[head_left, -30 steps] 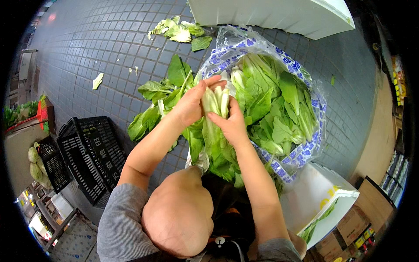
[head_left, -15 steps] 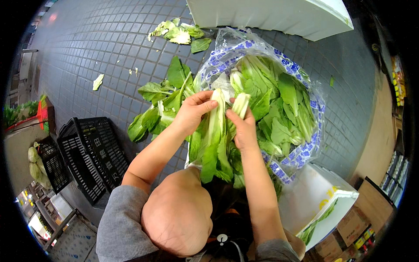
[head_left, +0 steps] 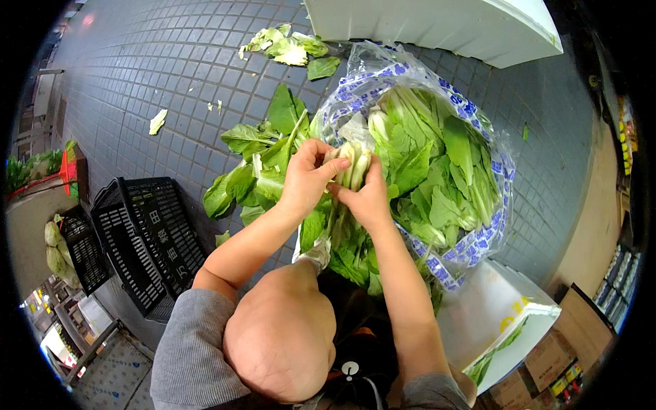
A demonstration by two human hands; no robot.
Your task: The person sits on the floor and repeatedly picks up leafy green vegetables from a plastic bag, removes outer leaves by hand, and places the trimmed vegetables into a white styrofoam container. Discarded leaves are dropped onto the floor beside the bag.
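Several leafy greens with pale stalks (head_left: 355, 164) are gathered in a bunch between my two hands, stalk ends up and leaves hanging toward my lap. My left hand (head_left: 309, 179) is closed on the bunch's left side, thumb across the stalks. From the right, my right hand (head_left: 367, 198) grips the same stalks, its fingers partly hidden behind them. Just right of the hands lies a clear plastic bag with a blue pattern (head_left: 471, 256), its mouth wide around a heap of leafy greens (head_left: 437, 171). Loose green leaves (head_left: 266, 157) lie on the floor left of the hands.
A black plastic crate (head_left: 147, 239) stands at the left, with a smaller black basket (head_left: 89, 256) beyond it. White foam boxes are at the far right (head_left: 437, 31) and near right (head_left: 488, 314). Leaf scraps (head_left: 287, 48) lie on the tiled floor (head_left: 171, 89).
My hands have come together. The separate stalks that each hand held apart are now pressed into one bunch, with my right hand moved left and slightly lower.
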